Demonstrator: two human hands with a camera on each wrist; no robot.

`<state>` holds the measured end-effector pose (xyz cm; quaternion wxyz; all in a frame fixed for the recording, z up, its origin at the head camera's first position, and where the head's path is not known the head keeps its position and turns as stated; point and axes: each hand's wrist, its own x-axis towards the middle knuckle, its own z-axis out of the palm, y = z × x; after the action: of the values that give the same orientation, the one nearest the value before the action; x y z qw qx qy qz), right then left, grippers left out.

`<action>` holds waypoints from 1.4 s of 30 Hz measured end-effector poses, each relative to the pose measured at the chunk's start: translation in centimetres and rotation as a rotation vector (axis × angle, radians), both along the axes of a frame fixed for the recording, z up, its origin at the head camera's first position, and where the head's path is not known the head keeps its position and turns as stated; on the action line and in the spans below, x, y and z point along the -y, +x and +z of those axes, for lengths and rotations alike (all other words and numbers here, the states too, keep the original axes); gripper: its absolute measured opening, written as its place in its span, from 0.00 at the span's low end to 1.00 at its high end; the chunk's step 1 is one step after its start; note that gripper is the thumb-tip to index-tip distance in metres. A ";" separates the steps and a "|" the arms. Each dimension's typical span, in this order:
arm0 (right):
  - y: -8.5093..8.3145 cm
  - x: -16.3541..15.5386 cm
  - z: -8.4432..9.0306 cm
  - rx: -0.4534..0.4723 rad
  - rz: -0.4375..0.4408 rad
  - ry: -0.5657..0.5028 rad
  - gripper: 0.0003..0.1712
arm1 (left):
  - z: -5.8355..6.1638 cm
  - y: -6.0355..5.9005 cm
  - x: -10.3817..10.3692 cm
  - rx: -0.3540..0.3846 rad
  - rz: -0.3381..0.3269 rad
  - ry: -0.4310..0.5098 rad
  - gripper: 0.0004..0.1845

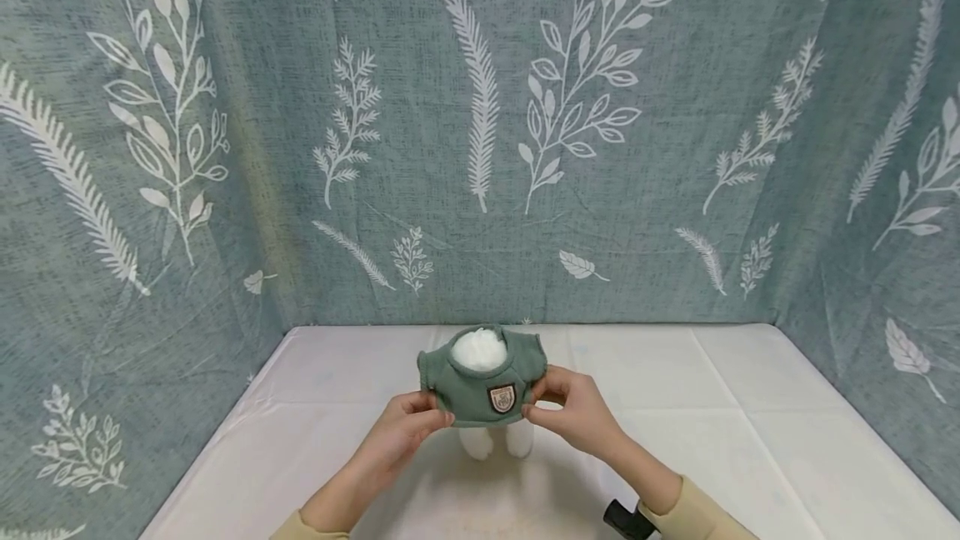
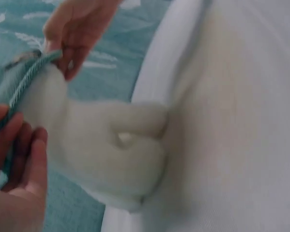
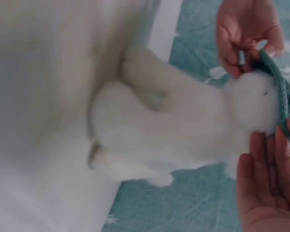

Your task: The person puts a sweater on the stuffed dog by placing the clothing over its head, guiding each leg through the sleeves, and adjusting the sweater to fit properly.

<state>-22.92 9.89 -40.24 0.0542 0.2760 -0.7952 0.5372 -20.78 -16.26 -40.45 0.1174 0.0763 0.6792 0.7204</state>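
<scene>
Head view: left hand (image 1: 405, 432) and right hand (image 1: 568, 412) pinch the hem of a green sweater (image 1: 481, 387) already covering the white plush toy (image 1: 480, 350) torso, legs bare below it, above the white table (image 1: 750, 440).

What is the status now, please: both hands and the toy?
Left hand and right hand each pinch the hem of the green sweater. Sweater on the white plush toy, legs below. Nothing in the way.
</scene>
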 end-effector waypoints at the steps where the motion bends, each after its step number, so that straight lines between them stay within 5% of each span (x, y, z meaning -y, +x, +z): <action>1: 0.0 0.0 -0.2 -0.026 0.002 0.005 0.03 | -0.1 0.0 0.1 -0.031 -0.001 -0.037 0.09; 6: -0.1 -0.1 -0.8 -0.110 -0.013 0.037 0.06 | -0.7 -0.4 0.6 -0.166 0.007 -0.143 0.10; 12: 0.0 -0.1 -1.3 -0.122 -0.049 0.054 0.08 | -1.5 -0.8 0.9 -0.230 -0.004 -0.141 0.08; 26: 0.3 0.4 -2.2 0.005 -0.262 0.160 0.05 | -2.5 -0.9 0.4 -0.095 0.147 -0.188 0.01; 39: 0.1 0.2 -1.3 0.039 -0.239 0.197 0.04 | -1.6 -0.4 0.2 -0.106 0.179 -0.251 0.11; 42: 0.1 -0.4 -0.5 0.062 -0.210 0.242 0.03 | -0.8 -0.4 0.6 -0.142 0.253 -0.271 0.11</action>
<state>-22.83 10.30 -40.77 0.0516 0.1792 -0.8799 0.4371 -21.19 -16.85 -41.28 -0.0132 0.0244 0.7809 0.6241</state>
